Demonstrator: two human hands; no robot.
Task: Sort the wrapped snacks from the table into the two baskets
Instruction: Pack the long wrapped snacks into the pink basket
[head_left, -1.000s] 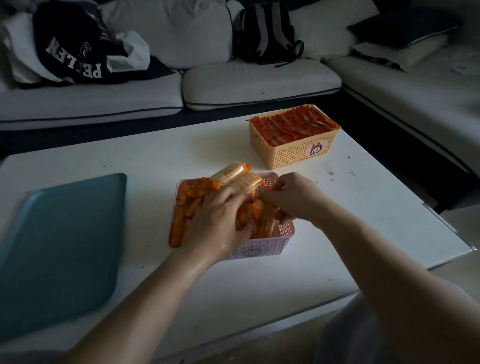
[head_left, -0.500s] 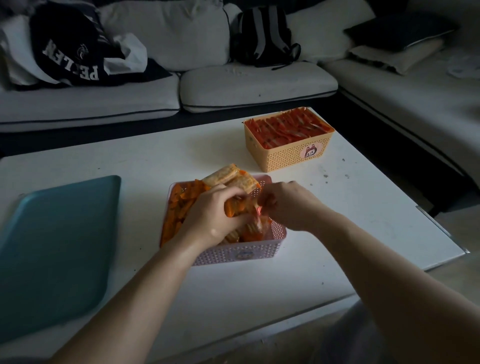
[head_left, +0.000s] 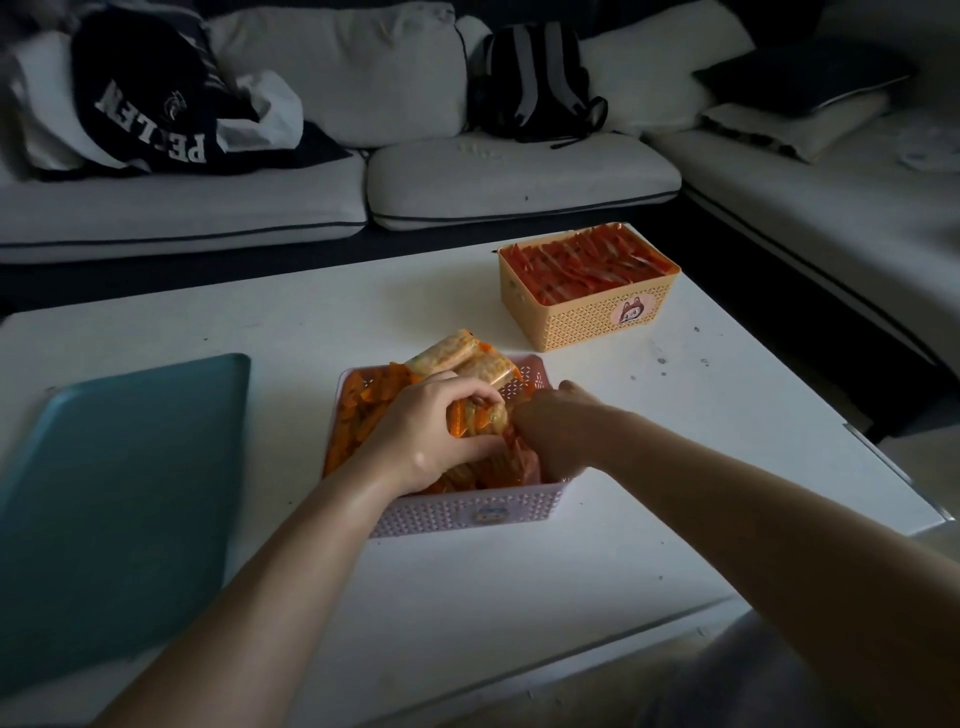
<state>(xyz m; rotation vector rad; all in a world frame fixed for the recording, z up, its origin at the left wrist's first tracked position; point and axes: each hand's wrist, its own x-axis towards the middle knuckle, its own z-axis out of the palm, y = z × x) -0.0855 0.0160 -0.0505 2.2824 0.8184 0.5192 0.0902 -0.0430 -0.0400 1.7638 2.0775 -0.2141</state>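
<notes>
Both hands are in the near pink basket (head_left: 467, 514)! The left hand (head_left: 431, 431) curls round a clear, orange-edged wrapped snack (head_left: 485, 420). The right hand (head_left: 558, 431) digs in beside it, grip impossible to tell. Far right, the yellow basket (head_left: 587, 325) sits packed with red packets (head_left: 587, 265).

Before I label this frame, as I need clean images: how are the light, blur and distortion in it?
Head view: dim, underexposed, no glare; the teal tray blurs toward the left edge; the wide lens bows the table; the left hand and right hand in the pink basket look fairly sharp.
</notes>
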